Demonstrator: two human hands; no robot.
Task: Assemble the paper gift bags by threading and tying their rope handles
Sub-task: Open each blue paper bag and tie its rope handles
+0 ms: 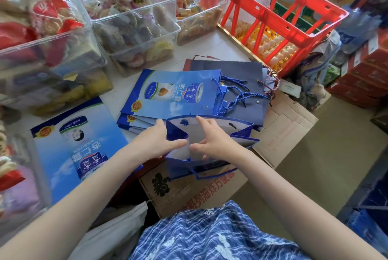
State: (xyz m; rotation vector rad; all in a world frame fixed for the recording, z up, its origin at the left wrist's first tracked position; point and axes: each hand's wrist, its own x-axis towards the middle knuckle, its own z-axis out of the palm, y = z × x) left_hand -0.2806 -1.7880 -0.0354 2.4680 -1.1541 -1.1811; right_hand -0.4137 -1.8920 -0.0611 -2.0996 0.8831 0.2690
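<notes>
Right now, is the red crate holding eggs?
Yes, trays of pale eggs show through the slatted side of the red crate at the table's far right.

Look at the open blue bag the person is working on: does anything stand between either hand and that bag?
Nothing visible does. The left hand and the right hand are both already at the mouth of the open bag, fingers reaching inside it. The loose rope handles lie farther back on the stack of flat bags, out of the way.
</notes>
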